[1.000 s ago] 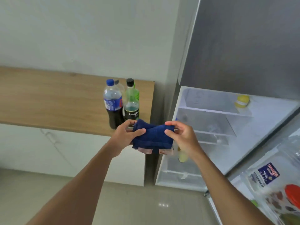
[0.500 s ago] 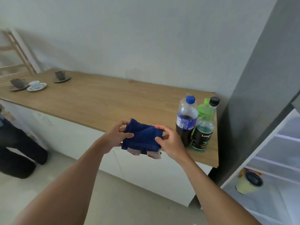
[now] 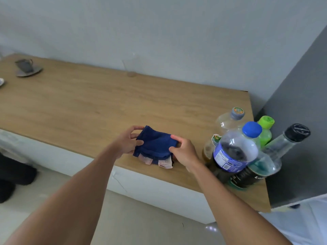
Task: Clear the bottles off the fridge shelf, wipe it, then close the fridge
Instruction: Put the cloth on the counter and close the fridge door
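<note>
While both my hands pinch the folded blue cloth (image 3: pixel 153 145), my left grip (image 3: pixel 127 143) holds its left edge and my right grip (image 3: pixel 183 150) its right, fingers closed narrow on the fabric, low over the counter (image 3: pixel 74 101). Four bottles (image 3: pixel 237 152) stand clustered just right. Half a second ago the cloth hung off the counter's front edge.

Plain pale wall (image 3: pixel 159 29) behind a long wood tabletop (image 3: pixel 88 103) on white cabinets (image 3: pixel 159 190), glossy light floor (image 3: pixel 132 227) below.
</note>
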Available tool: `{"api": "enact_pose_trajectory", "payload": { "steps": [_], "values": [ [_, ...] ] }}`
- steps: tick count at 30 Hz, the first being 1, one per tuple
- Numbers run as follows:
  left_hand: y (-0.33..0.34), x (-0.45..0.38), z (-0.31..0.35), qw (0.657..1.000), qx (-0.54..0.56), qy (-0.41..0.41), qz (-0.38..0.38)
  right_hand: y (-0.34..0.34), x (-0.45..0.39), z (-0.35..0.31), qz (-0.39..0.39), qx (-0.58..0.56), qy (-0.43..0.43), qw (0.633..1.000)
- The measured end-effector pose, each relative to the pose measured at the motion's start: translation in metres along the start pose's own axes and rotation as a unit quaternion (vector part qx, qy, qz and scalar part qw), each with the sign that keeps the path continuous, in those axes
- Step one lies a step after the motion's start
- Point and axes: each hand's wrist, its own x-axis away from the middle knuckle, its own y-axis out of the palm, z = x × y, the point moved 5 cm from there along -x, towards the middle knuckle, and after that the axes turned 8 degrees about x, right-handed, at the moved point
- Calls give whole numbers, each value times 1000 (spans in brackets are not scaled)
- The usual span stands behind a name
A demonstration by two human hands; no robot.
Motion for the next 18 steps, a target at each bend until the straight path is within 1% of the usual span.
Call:
{"api": "enact_pose_trajectory", "payload": {
  "steps": [2, 5, 9, 13, 15, 18],
  "values": [
    [-1, -9, -9, 999, -32, -2, 17, 6, -7, 6, 0, 43, 25, 999],
    [-5, -10, -16, 994, -83, 19, 66, 12, -6, 6, 15, 124, 13, 992],
    [-9, 4, -17, 980, -160, 39, 112, 13, 7, 4, 38, 147, 7, 988],
    [-5, 35, -21, 977, -162, 43, 131, 16, 35, -4, 47, 157, -10, 986],
    [1, 57, -20, 976, -165, 55, 130, 17, 55, -9, 32, 179, -32, 983],
    [14, 99, -16, 975, -168, 78, 120, 12, 92, -18, 8, 183, -49, 982]
  ]
}}
